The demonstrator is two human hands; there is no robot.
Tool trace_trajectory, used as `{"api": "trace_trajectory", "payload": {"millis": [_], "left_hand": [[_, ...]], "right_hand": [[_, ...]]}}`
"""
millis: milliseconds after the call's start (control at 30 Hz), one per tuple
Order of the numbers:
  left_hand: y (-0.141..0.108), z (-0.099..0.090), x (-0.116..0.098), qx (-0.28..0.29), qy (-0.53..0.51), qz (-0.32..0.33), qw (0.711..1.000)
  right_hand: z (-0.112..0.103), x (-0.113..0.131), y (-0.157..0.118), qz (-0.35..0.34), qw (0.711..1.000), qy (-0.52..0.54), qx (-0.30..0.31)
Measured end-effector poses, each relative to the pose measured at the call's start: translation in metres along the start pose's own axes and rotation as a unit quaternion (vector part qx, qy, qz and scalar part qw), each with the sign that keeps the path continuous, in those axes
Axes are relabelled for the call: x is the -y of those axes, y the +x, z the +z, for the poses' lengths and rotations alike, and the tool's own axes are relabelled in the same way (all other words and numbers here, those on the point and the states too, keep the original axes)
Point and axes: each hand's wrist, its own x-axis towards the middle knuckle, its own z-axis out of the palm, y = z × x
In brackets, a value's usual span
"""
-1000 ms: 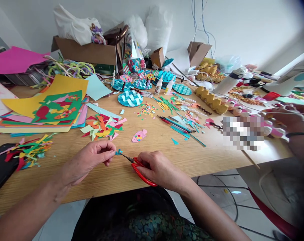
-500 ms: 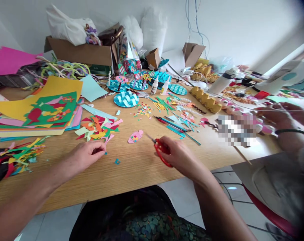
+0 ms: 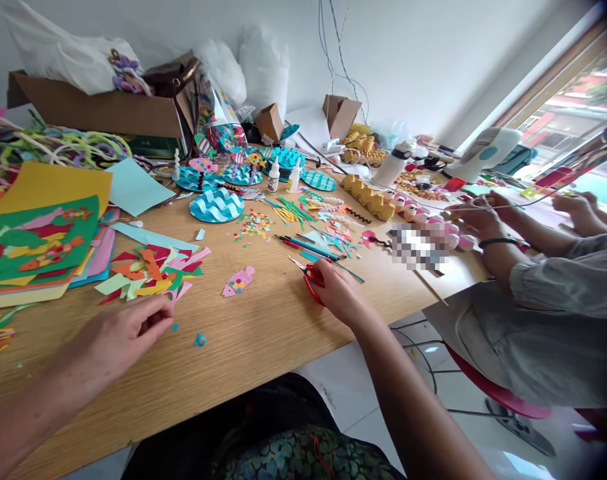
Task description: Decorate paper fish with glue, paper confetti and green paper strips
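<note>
My right hand (image 3: 336,287) holds red-handled scissors (image 3: 312,283) just above the table, the blades pointing away to the left. My left hand (image 3: 141,327) rests low by the near side of a pile of coloured paper scraps (image 3: 151,270). Its thumb and fingers are pressed together, and whatever may be between them is hidden. Between both hands lies a pink paper fish (image 3: 238,281) with coloured dots. Small blue paper bits (image 3: 200,340) lie nearer to me, right of the left fingertips.
Pencils (image 3: 311,248) and dot confetti (image 3: 253,227) lie beyond the fish. Behind stand a wavy blue disc (image 3: 216,205) and glue bottles (image 3: 273,177). Stacked coloured paper (image 3: 58,177) is at left. On the right, another person's hands (image 3: 476,213) are near a painted egg-carton strip (image 3: 423,220).
My view has swung to the right, so the table's things sit further left and more of the co-workers shows. The scissors stay in my right hand; the fish has not visibly moved on the table.
</note>
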Motion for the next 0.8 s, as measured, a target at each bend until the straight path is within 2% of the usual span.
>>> {"api": "trace_trajectory", "payload": {"millis": [100, 167, 333, 433, 500, 567, 633, 800], "left_hand": [[-0.003, 0.006, -0.014, 0.002, 0.092, 0.047, 0.995], [-0.006, 0.012, -0.023, 0.019, 0.075, 0.054, 0.996], [-0.013, 0.032, -0.036, 0.089, -0.034, 0.006, 0.995], [-0.018, 0.050, -0.042, 0.139, -0.141, -0.064, 0.978], [-0.021, 0.063, -0.047, 0.148, -0.203, -0.091, 0.964], [-0.023, 0.073, -0.051, 0.154, -0.252, -0.084, 0.952], [-0.022, 0.079, -0.054, 0.156, -0.281, -0.070, 0.944], [-0.019, 0.079, -0.055, 0.146, -0.326, -0.072, 0.931]], "right_hand": [[-0.001, 0.003, 0.000, -0.004, 1.000, -0.006, 0.010], [-0.001, 0.004, 0.000, -0.003, 1.000, -0.004, 0.012], [-0.006, 0.016, -0.013, -0.026, 0.999, 0.041, -0.013], [-0.013, 0.040, -0.030, -0.087, 0.988, 0.127, -0.023], [-0.017, 0.058, -0.041, -0.155, 0.971, 0.182, 0.000], [-0.017, 0.073, -0.049, -0.218, 0.952, 0.213, 0.010], [-0.014, 0.081, -0.052, -0.252, 0.943, 0.218, 0.008], [-0.001, 0.086, -0.048, -0.274, 0.943, 0.189, -0.023]]}}
